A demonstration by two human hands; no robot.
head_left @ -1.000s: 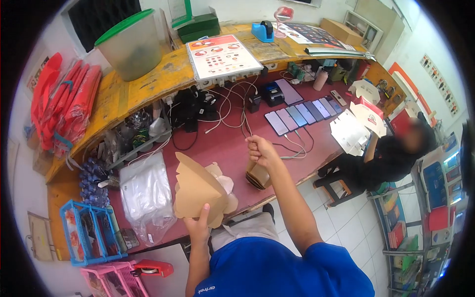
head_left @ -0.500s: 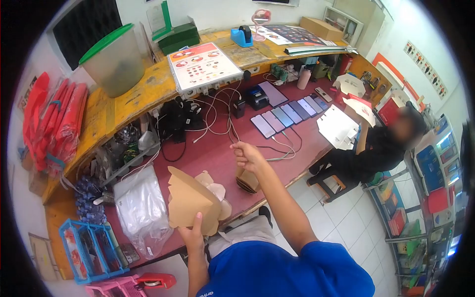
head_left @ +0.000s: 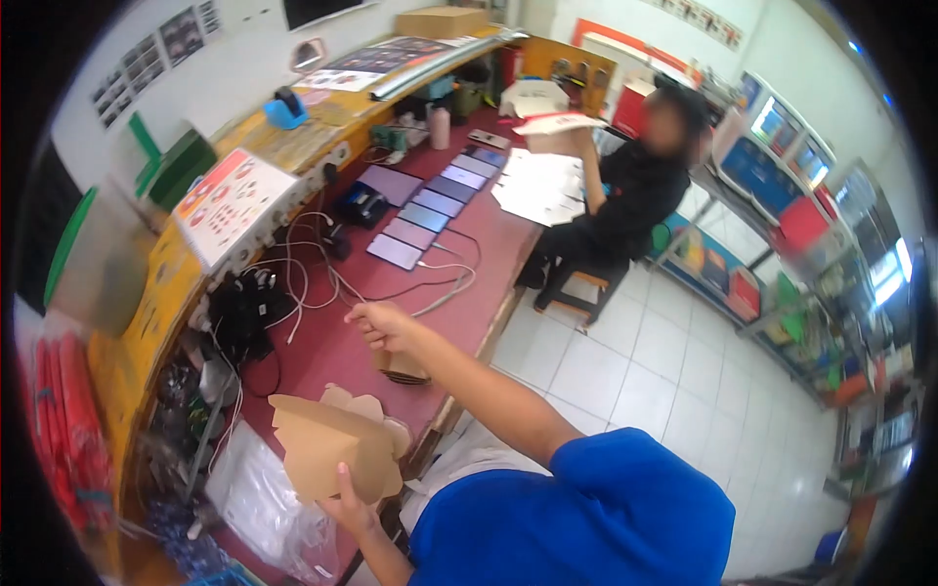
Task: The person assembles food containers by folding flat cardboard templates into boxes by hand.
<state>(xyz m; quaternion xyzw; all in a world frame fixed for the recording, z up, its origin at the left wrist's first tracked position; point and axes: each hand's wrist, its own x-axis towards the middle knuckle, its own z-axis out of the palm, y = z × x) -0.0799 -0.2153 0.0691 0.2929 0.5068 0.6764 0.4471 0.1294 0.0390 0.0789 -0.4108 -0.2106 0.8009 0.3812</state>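
Observation:
My left hand (head_left: 350,506) grips the lower edge of a brown cardboard piece (head_left: 327,444) with scalloped edges, thumb on its near face. The cardboard is tilted above the red tabletop (head_left: 391,308). To the upper right, my right hand (head_left: 383,327) is raised with its fingers curled together; what it pinches, if anything, is too small to make out. Folded brown cardboard (head_left: 401,366) stands on the table just below and partly behind my right hand.
Several phones (head_left: 415,234) with cables lie farther along the table. A person (head_left: 620,200) in black sits at the right, holding a box piece (head_left: 559,124). Clear plastic bags (head_left: 269,498) lie near the left front, and a yellow shelf (head_left: 176,273) runs behind.
The view has swung to the right, so the table and both hands appear farther left. My left hand still holds the cardboard, and my right hand keeps its curled pose.

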